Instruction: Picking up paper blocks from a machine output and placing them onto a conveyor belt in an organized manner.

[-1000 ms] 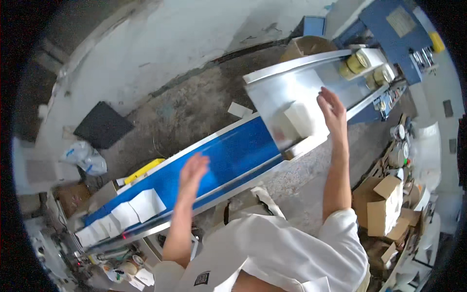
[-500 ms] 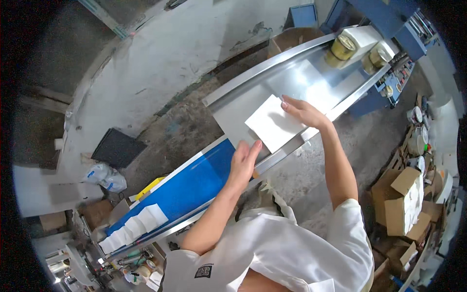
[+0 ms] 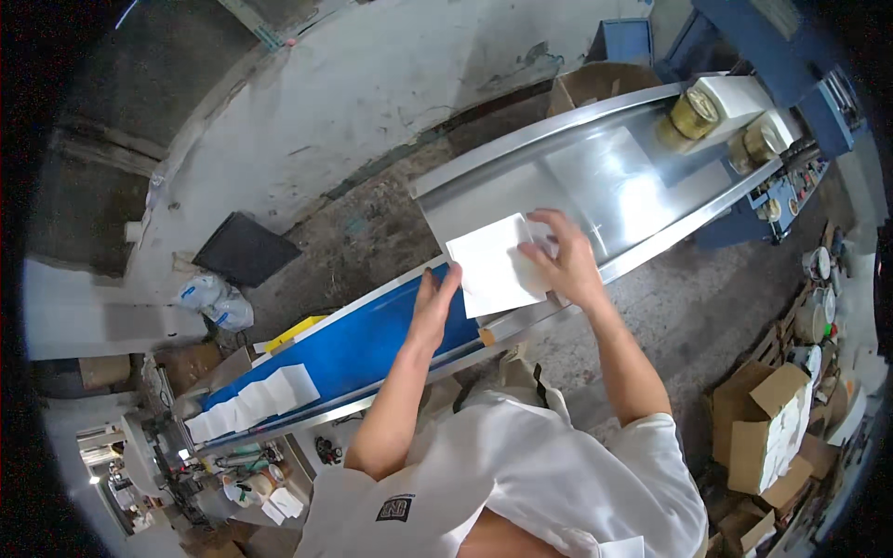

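Observation:
A white square piece, looking like a small stack of paper, is between my two hands over the near end of the metal tray. My left hand presses against its left edge, the thumb at the side. My right hand has its fingers bent over the right side, with one finger on the top face. Whether the stack rests on the tray or is slightly raised, I cannot tell. Just left of the tray runs a blue conveyor belt, with several overlapping white paper pieces at its far left end.
Two gold-coloured cylinders stand by white blocks at the tray's far end, beside a blue machine. Open cardboard boxes are at the right. A dark panel and a plastic bag lie by the wall.
Both hands and the white paper stack have moved left across the tray, toward the blue belt. My right hand's fingers have come further over the stack. The view has shifted a little.

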The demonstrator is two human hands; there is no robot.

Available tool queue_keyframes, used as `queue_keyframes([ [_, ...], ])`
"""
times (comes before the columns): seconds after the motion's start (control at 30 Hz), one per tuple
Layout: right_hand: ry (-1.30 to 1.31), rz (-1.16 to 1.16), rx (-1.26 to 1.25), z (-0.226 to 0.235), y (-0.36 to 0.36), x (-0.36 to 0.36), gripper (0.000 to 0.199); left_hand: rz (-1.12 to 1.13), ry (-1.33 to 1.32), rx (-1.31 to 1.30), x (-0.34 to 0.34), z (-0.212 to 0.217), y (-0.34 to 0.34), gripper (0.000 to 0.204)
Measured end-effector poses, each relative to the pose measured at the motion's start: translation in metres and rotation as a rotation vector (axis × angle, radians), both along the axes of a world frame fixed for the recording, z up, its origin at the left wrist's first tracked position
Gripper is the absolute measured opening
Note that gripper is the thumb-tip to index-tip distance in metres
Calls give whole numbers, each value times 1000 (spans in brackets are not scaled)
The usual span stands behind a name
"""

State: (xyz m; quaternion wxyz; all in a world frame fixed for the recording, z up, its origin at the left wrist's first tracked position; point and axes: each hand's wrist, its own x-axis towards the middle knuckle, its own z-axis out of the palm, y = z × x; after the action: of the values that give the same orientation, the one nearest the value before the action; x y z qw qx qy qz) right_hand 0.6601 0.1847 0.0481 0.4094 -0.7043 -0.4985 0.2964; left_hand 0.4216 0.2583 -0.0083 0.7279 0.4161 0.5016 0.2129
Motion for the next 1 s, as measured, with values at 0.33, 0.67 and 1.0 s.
queue_keyframes([
  [0.33,-188,531,-125,25,73,32,23,-66,27,453,24,11,-27,79],
  [0.67,-231,631,-162,27,93,37,21,-48,36,367,19,8,-26,88],
  [1.0,336,79,-426,10,18,-19,98,-25,105,228,33,-32,-22,99],
])
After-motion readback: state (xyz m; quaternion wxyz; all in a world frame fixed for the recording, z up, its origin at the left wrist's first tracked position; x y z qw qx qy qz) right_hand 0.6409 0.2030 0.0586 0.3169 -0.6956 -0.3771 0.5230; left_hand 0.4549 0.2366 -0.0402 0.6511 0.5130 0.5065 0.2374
